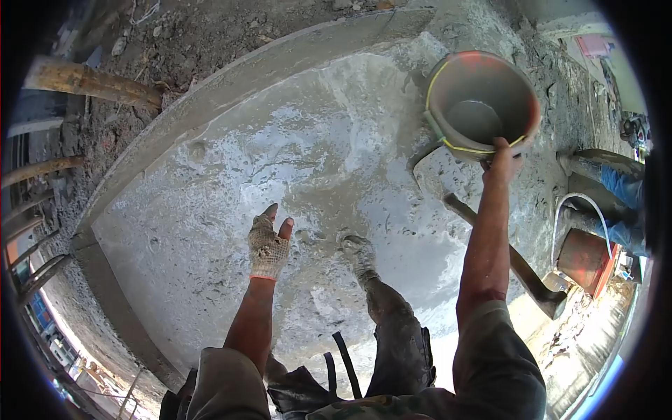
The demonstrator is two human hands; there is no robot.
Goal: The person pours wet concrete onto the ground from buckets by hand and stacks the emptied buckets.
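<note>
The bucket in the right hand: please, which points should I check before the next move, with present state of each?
1. Right hand holds bucket by rim: ok.
2. Left hand free: ok, open and gloved.
3. Right hand gloved: not ok, looks bare.
4. Long-handled tool well away from bucket: not ok, appears close to it.
5. Bucket empty: cannot tell, grey coating inside.
6. Foot on firm ground: cannot tell, wet-looking cement around it.

A shovel lies on wet concrete.
</note>
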